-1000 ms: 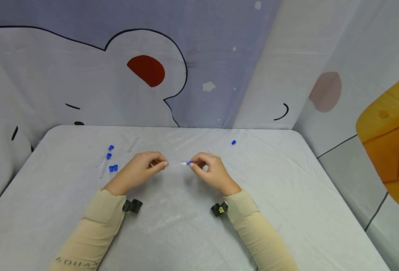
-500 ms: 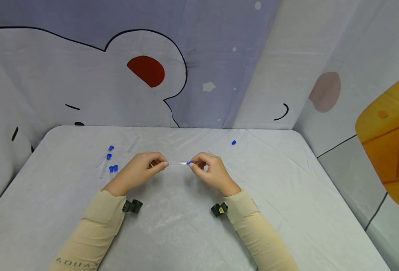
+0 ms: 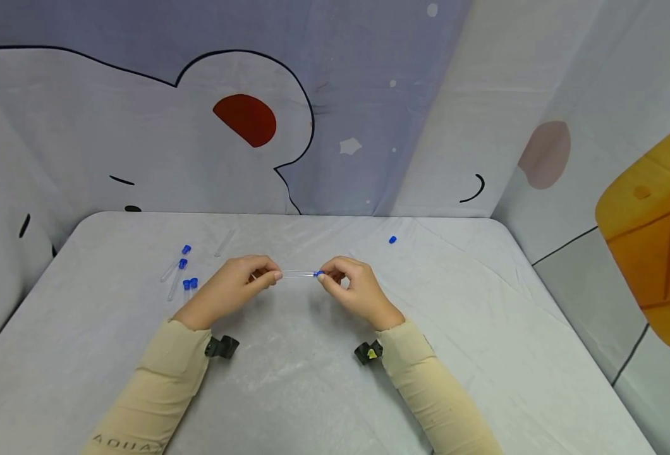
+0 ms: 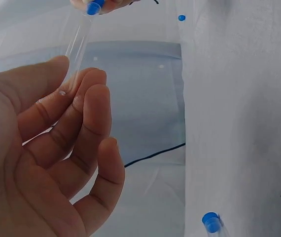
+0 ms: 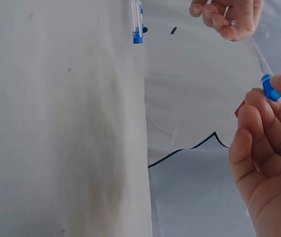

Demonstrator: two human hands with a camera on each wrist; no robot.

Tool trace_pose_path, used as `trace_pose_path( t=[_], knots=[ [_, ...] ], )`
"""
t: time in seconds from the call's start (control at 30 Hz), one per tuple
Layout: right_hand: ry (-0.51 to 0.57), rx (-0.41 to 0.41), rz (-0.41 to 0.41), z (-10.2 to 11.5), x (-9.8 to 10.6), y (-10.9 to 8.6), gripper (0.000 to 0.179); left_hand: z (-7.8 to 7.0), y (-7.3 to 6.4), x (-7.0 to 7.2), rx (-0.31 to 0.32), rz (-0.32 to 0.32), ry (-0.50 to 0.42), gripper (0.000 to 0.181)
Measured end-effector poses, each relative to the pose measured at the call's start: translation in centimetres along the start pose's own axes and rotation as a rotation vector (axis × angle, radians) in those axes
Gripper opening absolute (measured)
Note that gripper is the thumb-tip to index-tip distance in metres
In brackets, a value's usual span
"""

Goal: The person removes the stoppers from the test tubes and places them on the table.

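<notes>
Between the two hands a clear test tube (image 3: pixel 298 274) lies level above the table. My left hand (image 3: pixel 236 282) pinches its bare end between thumb and fingers; in the left wrist view that rounded end shows at the fingertips of the left hand (image 4: pixel 56 118). At the other end my right hand (image 3: pixel 358 291) pinches the blue cap (image 3: pixel 318 273). The right wrist view has this blue cap (image 5: pixel 269 89) between thumb and forefinger, set on the tube's mouth. How deep the cap sits is hard to tell.
Left of my left hand lie several capped test tubes (image 3: pixel 174 285). A capless clear tube (image 3: pixel 224 242) lies behind that hand. One loose blue cap (image 3: pixel 392 239) is at the back right of the white-covered table (image 3: pixel 483 303). A printed cloth (image 3: pixel 363 107) hangs behind.
</notes>
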State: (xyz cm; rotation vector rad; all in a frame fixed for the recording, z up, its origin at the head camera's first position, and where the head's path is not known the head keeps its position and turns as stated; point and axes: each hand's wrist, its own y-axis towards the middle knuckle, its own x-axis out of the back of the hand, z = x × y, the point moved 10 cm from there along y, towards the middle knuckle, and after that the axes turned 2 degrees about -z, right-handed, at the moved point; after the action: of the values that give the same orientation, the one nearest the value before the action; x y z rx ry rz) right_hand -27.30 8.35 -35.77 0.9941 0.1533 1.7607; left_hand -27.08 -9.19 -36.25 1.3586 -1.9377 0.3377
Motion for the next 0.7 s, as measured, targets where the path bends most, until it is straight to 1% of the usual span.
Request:
trace_pose_path(
  t=[0.17,0.43,0.53,0.7],
  knots=[
    [0.02,0.009,0.034,0.09,-0.22,-0.05,0.006,0.05,-0.09,0.17,0.014,0.007,-0.018,0.016],
    [0.056,0.004,0.068,0.05,-0.52,-0.13,0.008,0.23,0.0,0.17,0.002,0.005,-0.005,0.016],
    [0.062,0.01,0.062,0.12,-0.45,-0.11,0.008,0.29,0.04,0.16,-0.006,0.001,0.003,0.016],
    [0.071,-0.012,0.016,-0.13,-0.03,-0.04,0.006,0.13,0.13,0.22,-0.017,-0.009,0.013,0.014]
  ],
)
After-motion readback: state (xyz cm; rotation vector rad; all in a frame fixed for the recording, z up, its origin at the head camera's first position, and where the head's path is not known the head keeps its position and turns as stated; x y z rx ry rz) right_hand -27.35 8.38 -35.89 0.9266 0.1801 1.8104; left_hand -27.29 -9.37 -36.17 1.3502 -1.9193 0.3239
